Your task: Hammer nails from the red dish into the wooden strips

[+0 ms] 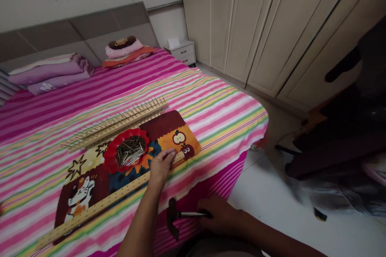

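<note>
- The long wooden strip (111, 199) is seen on the bed (241, 106), from 7 to 8 o'clock in the view, partly over a soft mat (169, 120).
- The grip of the left hand (161, 167) is nearly closed at the strip's 2 o'clock end. Whether a nail is pinched there cannot be told.
- The hammer (172, 215) is held by the handle in the closed grip of the right hand (218, 213), with its head pointed to 9 o'clock.
- The strip looks light and stiff. It is best held by its two long edges, clear of the small holes. It could be rocked easily, as the bed looks soft.
- The hammer's head is likely the heavy part. The handle is best held near its end.
- The nails (131, 150) are heaped in a red bowl (110, 160), at 10 o'clock from the left hand. They look hard, thin and slippery, and are best pinched by the middle.
- More strips (120, 124), full of nails, are seen past the bowl, at 11 o'clock. Fingers could be pricked there.
</note>
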The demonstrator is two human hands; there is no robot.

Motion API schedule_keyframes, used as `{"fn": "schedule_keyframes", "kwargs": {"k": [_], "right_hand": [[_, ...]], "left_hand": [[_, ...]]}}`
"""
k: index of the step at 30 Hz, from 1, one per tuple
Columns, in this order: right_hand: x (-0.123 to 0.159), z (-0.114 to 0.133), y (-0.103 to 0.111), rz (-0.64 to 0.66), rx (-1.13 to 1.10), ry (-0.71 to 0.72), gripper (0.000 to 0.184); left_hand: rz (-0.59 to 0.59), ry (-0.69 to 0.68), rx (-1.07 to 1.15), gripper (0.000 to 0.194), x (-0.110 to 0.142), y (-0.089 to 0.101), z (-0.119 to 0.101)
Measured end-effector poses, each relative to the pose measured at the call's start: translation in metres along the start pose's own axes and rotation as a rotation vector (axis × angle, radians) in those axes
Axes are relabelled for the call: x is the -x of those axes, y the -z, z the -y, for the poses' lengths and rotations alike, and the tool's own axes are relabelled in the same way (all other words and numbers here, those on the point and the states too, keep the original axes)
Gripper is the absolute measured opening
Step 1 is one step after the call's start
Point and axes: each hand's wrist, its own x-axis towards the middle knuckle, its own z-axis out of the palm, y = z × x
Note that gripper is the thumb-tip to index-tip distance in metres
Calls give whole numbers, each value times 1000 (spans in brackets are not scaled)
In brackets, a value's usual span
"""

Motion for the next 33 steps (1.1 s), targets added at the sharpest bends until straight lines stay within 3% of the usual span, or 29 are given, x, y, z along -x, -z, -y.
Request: {"fn": "schedule_keyframes", "kwargs": {"k": [4,9,13,19,25,30,33], "right_hand": [[24,-1,22,-22,-128,15,17],[29,16,56,-320,-346,112,36],[14,27,76,-449,-308,112,44],[-10,40,90,-412,-183,142,51],[-32,49,93,-426,-75,280,50],[-44,47,93,-363,20,236,49],[-38,51,92,-400,-56,235,49]], "left_hand": [[-1,-40,-15,45,2,-4,-2],[-55,-123,-153,32,6,-9,0],[-59,-166,-235,24,8,-10,4],[-67,-258,-358,19,12,-11,4],[-64,-287,-350,19,13,-12,5],[-59,-265,-354,20,12,-11,9],[-60,-263,-308,18,11,-12,11]]}}
